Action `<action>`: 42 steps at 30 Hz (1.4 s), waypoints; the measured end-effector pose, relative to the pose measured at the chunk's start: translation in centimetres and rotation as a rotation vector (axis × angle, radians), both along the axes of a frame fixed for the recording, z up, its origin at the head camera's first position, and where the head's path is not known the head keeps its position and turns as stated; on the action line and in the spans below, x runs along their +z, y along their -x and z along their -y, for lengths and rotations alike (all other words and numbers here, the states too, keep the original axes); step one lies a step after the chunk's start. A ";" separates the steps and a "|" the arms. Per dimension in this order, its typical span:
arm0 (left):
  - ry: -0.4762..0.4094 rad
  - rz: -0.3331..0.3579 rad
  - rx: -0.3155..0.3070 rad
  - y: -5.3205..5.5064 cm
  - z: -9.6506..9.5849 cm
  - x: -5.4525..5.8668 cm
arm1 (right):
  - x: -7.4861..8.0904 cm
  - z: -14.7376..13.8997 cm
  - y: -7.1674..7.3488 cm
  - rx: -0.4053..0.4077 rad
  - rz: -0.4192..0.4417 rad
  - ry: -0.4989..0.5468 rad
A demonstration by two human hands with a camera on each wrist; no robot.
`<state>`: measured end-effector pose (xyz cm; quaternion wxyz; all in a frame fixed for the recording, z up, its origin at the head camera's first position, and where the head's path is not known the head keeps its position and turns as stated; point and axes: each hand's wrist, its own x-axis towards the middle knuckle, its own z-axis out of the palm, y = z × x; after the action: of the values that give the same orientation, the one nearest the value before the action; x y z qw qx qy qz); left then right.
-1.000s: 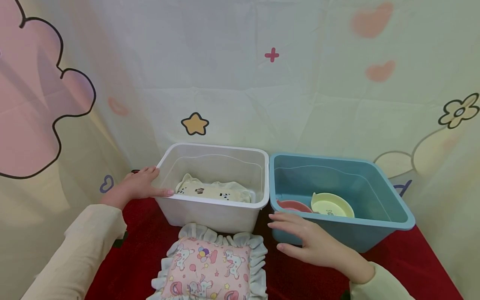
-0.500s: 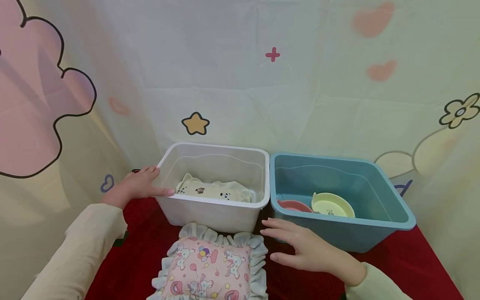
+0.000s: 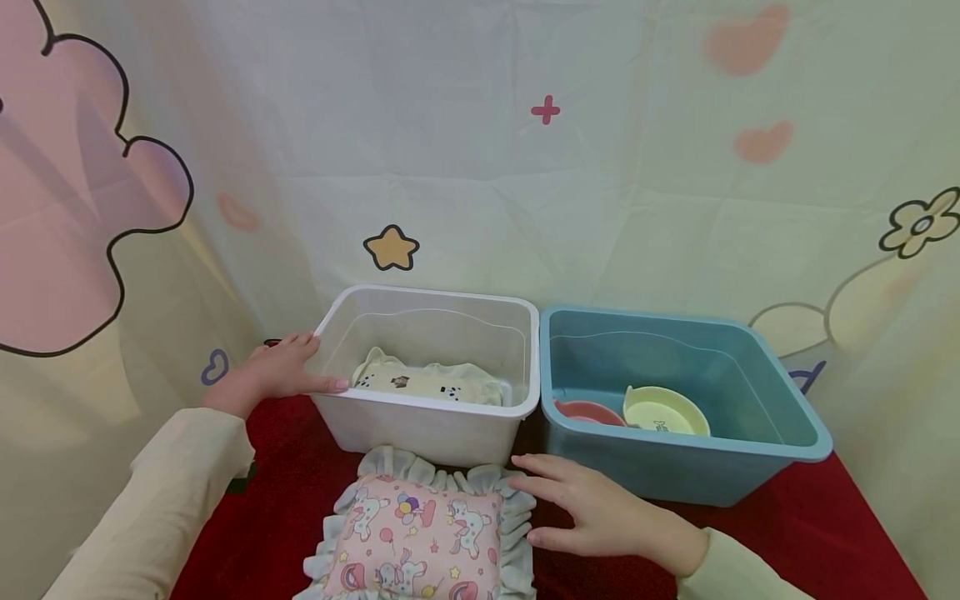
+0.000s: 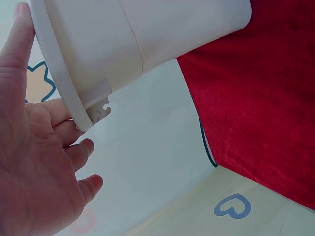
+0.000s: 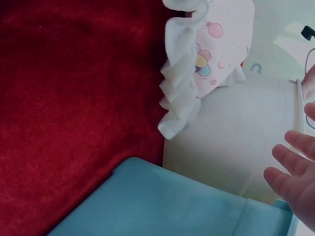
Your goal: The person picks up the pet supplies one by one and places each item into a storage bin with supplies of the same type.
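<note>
My left hand rests on the near left corner of a white plastic bin, thumb on the front rim and fingers at the left rim. In the left wrist view, the fingers lie loosely beside the bin's rim. A cream frilled cloth item with small animal prints lies in this bin. In front stands a pink unicorn-print pillow with a white ruffled edge. My right hand is held with fingers spread and relaxed, fingertips right at the pillow's right ruffle, nothing in its grasp.
Right of the white bin stands a blue bin holding a pink dish and a pale yellow dish. A red cloth covers the table. A printed white curtain hangs close behind the bins.
My right hand has moved left and down, from in front of the blue bin to the pillow's right edge. The left hand, the bins and the pillow have stayed put.
</note>
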<state>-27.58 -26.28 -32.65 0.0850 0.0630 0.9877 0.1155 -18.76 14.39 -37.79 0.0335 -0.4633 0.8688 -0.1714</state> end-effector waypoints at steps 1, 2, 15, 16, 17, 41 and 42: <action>-0.002 0.000 0.000 0.0 0.0 0.0 | -0.1 0.0 0.0 0.003 0.000 -0.004; -0.004 0.002 0.000 0.0 0.0 0.0 | -0.1 0.1 0.0 0.008 -0.004 -0.007; -0.016 0.013 0.008 -0.1 -0.1 0.1 | -1.8 0.5 0.5 0.015 0.109 -0.073; -0.015 0.012 0.007 -0.1 -0.1 0.1 | -1.9 0.6 0.6 0.015 0.116 -0.081; -0.017 0.012 0.007 -0.1 -0.1 0.1 | -2.0 0.6 0.6 0.015 0.120 -0.087; -0.029 0.007 0.012 0.0 0.1 0.0 | -4.1 1.3 1.1 0.081 0.091 -0.109; -0.030 0.007 0.013 0.0 0.1 0.1 | -4.2 1.3 1.1 0.078 0.096 -0.108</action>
<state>-27.57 -26.40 -32.59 0.0868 0.0574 0.9859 0.1309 -19.85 13.07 -41.98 0.1068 -0.4856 0.8554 -0.1450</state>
